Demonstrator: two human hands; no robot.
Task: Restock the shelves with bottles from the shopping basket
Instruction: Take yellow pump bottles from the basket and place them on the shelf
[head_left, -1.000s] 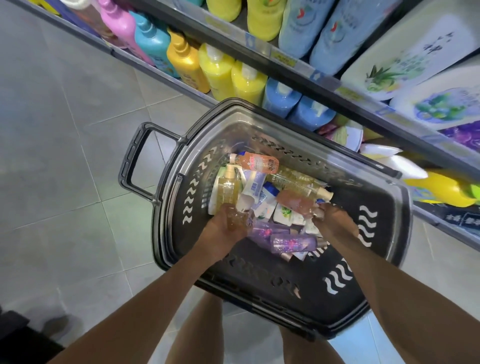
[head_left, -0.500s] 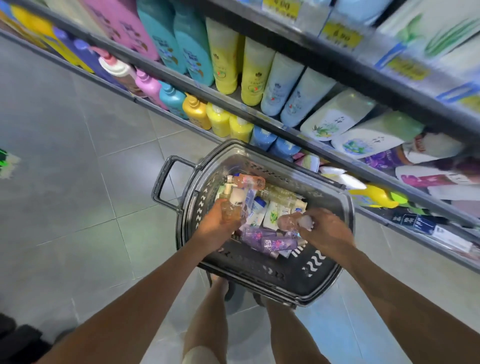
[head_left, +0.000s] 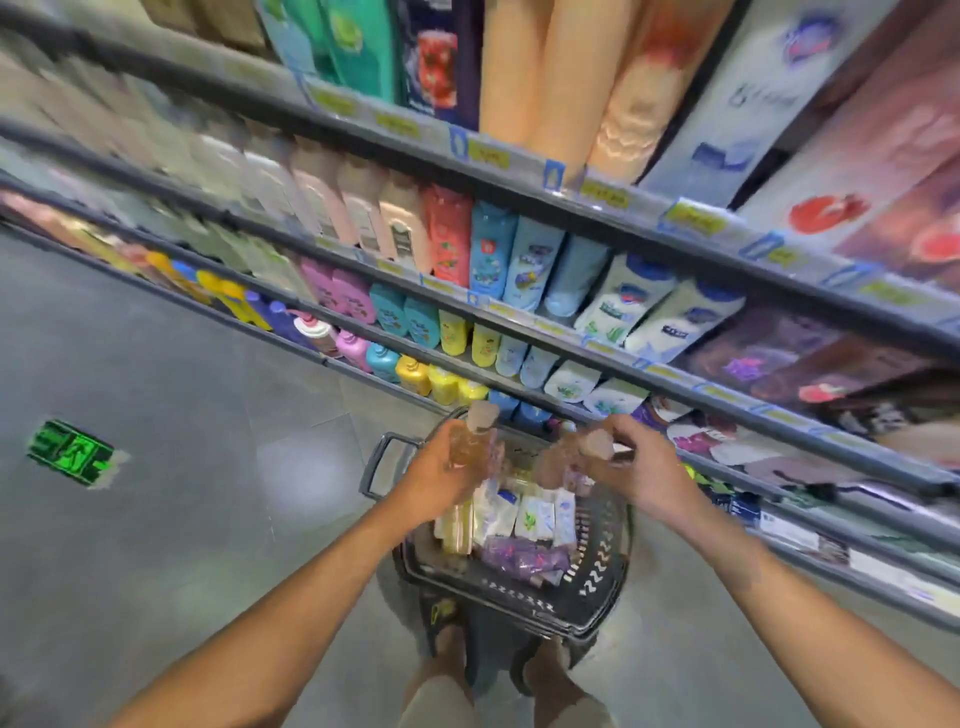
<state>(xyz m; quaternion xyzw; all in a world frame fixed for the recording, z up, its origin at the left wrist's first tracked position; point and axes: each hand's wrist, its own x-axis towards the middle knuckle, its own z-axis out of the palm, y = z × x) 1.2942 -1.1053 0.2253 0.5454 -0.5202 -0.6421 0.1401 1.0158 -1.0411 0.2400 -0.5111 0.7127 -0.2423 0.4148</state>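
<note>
A dark shopping basket (head_left: 597, 577) stands on the floor in front of my feet, with several small bottles and tubes lying in it. My left hand (head_left: 441, 478) grips a small amber bottle (head_left: 470, 441) with a pale cap, held upright above the basket's left side. My right hand (head_left: 639, 467) holds a small pinkish bottle (head_left: 576, 457) with a pale cap above the basket's right side. A purple bottle (head_left: 524, 558) lies near the basket's front. The shelves (head_left: 519, 312) rise just beyond the basket, packed with bottles.
Grey floor tiles (head_left: 182, 441) spread to the left, with a green exit sign sticker (head_left: 70, 452) on them. The shelf edges carry yellow price tags (head_left: 696, 218). The basket's handle (head_left: 379, 462) sticks out at its left. The picture is blurred by motion.
Both hands have lifted out of the basket, each with a small bottle. The view has tilted upward, showing more shelf levels and the basket farther below.
</note>
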